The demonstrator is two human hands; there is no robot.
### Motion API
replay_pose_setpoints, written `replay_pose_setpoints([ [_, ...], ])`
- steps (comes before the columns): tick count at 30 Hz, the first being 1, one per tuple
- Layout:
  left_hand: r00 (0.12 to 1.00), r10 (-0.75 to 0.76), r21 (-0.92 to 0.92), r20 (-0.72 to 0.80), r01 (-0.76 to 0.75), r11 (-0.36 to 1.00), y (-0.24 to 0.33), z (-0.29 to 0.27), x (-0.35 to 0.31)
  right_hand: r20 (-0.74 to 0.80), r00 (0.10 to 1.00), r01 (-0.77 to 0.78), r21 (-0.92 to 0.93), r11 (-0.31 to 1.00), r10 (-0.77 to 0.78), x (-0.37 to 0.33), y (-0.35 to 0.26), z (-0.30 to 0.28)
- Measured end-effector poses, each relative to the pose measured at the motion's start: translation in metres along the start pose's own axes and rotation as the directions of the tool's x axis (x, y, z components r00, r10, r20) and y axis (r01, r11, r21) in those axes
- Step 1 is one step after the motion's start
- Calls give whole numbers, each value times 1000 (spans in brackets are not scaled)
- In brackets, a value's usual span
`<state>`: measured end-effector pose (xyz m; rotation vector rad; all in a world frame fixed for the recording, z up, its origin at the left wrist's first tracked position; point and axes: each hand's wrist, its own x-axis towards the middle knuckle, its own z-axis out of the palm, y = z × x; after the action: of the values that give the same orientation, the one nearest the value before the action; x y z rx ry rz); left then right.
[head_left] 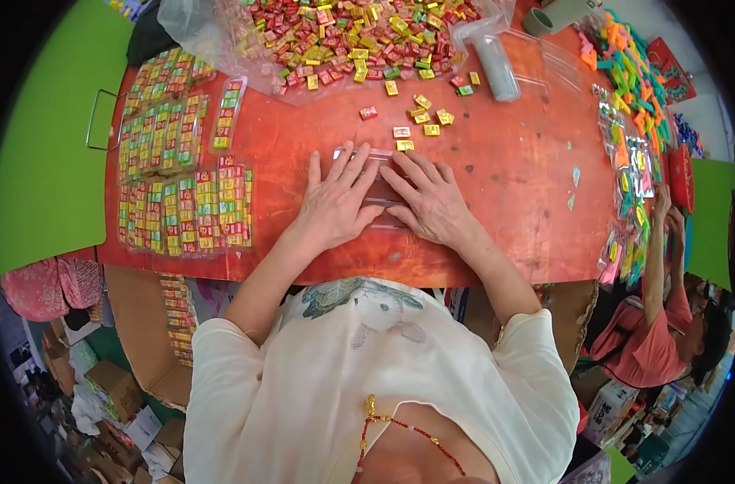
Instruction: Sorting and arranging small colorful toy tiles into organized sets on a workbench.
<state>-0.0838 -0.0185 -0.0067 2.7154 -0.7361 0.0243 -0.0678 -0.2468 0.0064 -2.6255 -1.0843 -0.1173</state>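
Observation:
My left hand (pixel 335 196) and my right hand (pixel 434 198) lie side by side on the red table, fingers stretched out and thumbs pointing toward each other. Under them is a clear plastic tray (pixel 378 190), seen mostly in the gap between the hands; whether there is more than one layer I cannot tell. Just beyond the right fingertips lies a yellow wrapped block (pixel 404 146), like a small candy. A red-and-white block (pixel 401 131) and several yellow ones (pixel 432 129) are scattered a little farther off.
A large heap of red, yellow and green blocks (pixel 351 40) covers the far side on plastic film. Filled trays (pixel 149 214) stand in rows at left, one filled tray (pixel 228 113) apart. A grey cylinder (pixel 496 68) lies far right. Colourful plastic pieces (pixel 625 73) and another person (pixel 649 335) are at right.

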Motion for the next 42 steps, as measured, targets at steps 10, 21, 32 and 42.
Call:
replay_pose_setpoints([
  [10, 966, -133, 123, -222, 163, 979, -47, -9, 96, -193, 943, -295, -114, 949, 270, 45, 36, -5],
  [21, 991, 12, 33, -130, -8, 999, -32, 4, 117, -202, 930, -317, -26, 948, 306, 41, 46, 8],
  [32, 962, 95, 140, -258, -60, 988, -52, 5, 159, -315, 927, -290, -259, 921, 203, 44, 62, 3],
  [42, 990, 33, -160, -139, -55, 986, -55, 7, 137, -215, 966, -188, -193, 963, 145, 6, 35, -1],
])
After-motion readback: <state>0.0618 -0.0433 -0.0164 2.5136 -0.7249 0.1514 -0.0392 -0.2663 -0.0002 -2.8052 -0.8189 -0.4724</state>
